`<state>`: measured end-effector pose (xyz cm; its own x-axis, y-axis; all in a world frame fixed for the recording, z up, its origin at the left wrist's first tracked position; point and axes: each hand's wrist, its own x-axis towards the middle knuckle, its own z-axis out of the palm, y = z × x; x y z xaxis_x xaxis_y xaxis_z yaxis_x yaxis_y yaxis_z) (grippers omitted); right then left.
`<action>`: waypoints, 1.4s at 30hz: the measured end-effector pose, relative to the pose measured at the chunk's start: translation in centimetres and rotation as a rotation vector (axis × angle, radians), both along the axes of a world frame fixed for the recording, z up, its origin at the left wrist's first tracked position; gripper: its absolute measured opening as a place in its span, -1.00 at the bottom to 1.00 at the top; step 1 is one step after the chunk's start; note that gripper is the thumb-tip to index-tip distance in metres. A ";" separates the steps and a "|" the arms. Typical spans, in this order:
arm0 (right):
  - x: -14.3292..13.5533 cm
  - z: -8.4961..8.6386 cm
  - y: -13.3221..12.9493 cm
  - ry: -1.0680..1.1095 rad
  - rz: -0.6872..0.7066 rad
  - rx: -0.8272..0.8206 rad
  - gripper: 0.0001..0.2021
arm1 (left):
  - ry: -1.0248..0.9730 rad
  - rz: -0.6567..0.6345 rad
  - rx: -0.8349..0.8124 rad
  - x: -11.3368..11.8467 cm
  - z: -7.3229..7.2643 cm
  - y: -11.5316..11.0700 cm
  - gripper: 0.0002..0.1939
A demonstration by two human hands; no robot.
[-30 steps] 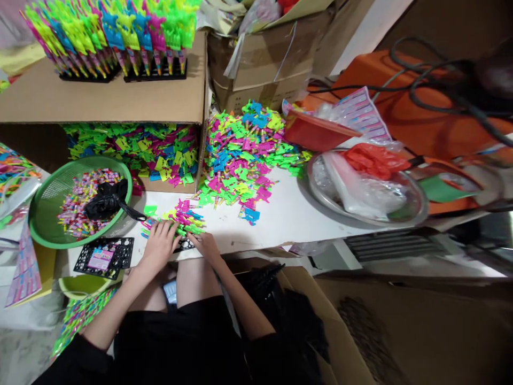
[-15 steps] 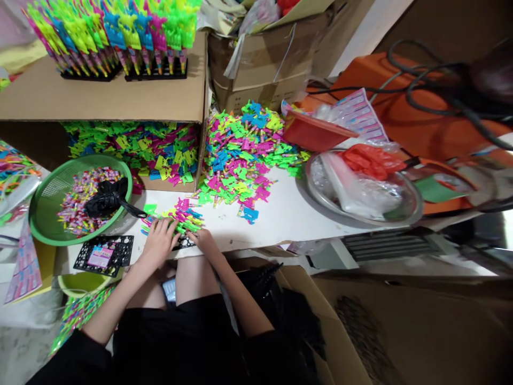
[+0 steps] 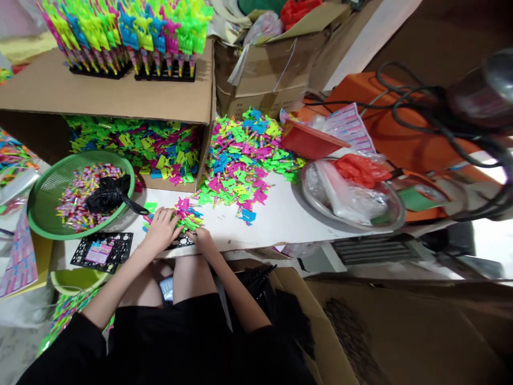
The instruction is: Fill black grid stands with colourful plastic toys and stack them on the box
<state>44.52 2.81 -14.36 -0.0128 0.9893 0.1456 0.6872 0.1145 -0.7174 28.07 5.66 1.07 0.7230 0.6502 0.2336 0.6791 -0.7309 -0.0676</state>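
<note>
My left hand (image 3: 161, 231) curls over a bunch of bright plastic toys (image 3: 185, 208) with candy-filled tubes, at the table's front edge. The bunch lies over a black perforated rack (image 3: 182, 241), partly hidden by the hands. My right hand (image 3: 203, 239) is closed in a pinch at the bunch's right side; what its fingertips hold is hidden. Beyond my hands a loose heap of the same toys (image 3: 240, 155) spreads over the white table (image 3: 276, 214), in pink, green, yellow and blue.
At left stand a green basket (image 3: 38, 214) of small wrapped candies with a black plastic bag (image 3: 106, 198) and another black rack (image 3: 80, 251). Filled racks of toys (image 3: 168, 37) top a cardboard box (image 3: 120, 96). A metal bowl (image 3: 395, 214) holds plastic bags at right.
The camera view has shifted slightly. Both hands stay at the bunch of toys with little visible movement, and more of the rack shows between them.
</note>
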 end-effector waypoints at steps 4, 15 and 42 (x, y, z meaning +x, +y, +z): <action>-0.3 0.0 0.4 -0.032 0.017 -0.007 -0.86 | -0.019 -0.010 -0.017 0.0 0.0 0.2 -0.69; -0.5 1.4 0.7 0.014 0.027 -0.121 -0.86 | -0.025 -0.051 -0.027 -0.8 -0.5 0.4 -0.64; 14.9 4.3 -4.4 -0.563 -0.268 -0.130 -0.65 | -0.080 -0.103 -0.080 0.7 -1.2 -0.6 -0.63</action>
